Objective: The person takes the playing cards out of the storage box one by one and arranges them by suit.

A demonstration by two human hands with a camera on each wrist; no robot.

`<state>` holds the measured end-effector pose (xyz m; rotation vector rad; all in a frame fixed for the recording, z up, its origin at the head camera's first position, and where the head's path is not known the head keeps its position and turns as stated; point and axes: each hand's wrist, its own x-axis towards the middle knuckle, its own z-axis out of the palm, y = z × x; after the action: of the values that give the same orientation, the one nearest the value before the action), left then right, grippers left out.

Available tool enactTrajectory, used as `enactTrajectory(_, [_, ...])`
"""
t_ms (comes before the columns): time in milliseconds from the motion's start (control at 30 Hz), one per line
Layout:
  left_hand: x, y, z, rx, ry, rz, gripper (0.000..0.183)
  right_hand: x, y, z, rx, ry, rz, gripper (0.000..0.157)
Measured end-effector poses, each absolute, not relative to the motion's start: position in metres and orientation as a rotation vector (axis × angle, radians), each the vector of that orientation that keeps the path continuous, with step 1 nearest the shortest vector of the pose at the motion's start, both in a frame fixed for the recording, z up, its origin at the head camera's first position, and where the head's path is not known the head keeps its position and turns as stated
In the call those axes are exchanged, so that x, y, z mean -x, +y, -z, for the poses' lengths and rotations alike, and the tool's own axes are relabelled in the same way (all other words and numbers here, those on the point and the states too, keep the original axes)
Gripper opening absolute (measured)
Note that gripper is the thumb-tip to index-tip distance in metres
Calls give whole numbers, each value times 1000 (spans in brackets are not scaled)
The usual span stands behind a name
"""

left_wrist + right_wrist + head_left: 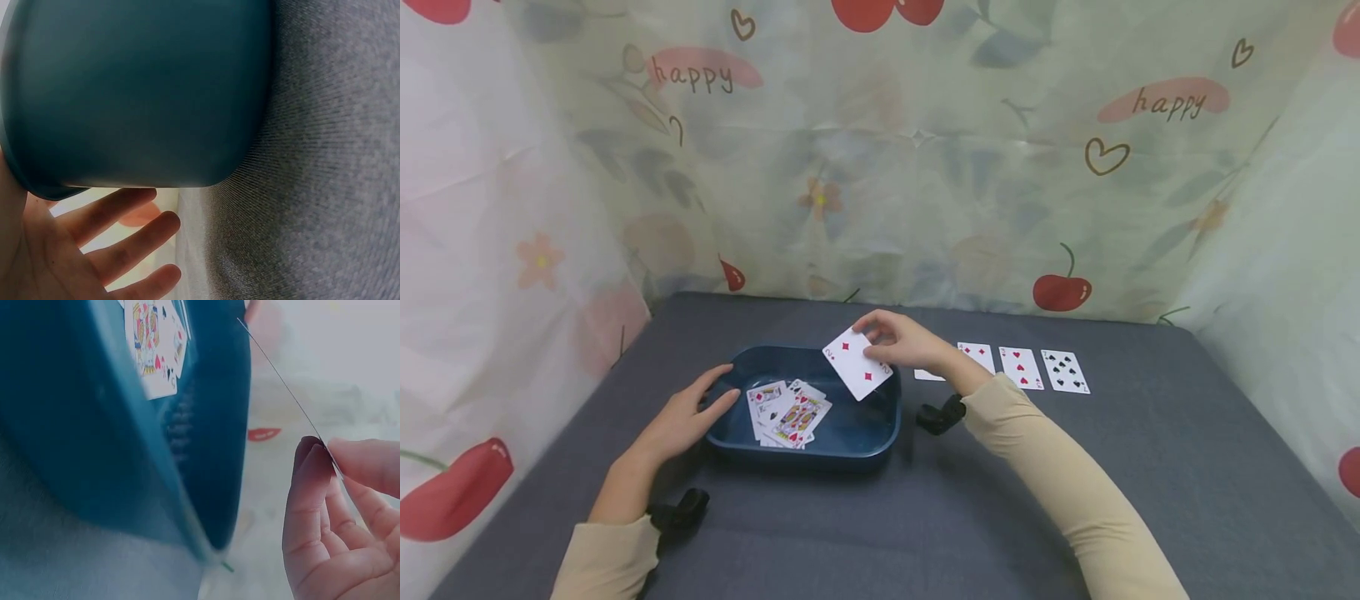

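Over the right part of a dark blue basin [865, 429], my right hand [904, 342] pinches a two of diamonds playing card [852, 367] between thumb and fingers. In the right wrist view that card [281, 381] appears edge-on. My left hand [679, 423] is at the basin's left end, thumb and forefinger spread by the rim. Its other fingers [134, 247] extend straight beside the basin's outer wall [137, 94] in the left wrist view. Inside the basin, to the left, lies a loose overlapping pile of cards [793, 414] with a face card of hearts on top.
Right of the basin, face-up cards lie in a row on the grey cloth [1150, 467]: a spade card [1064, 372], a heart card [1020, 367], a diamond card [975, 353] and one mostly hidden behind my right hand. A printed curtain [917, 208] surrounds the table.
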<state>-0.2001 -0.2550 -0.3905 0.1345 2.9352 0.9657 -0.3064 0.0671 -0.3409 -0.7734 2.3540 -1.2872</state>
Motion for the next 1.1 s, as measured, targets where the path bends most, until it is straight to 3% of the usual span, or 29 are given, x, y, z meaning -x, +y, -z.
enactTrajectory(1100, [201,-256,392,-130,2928,-961,65,283,204,376,439,2508,1420,49])
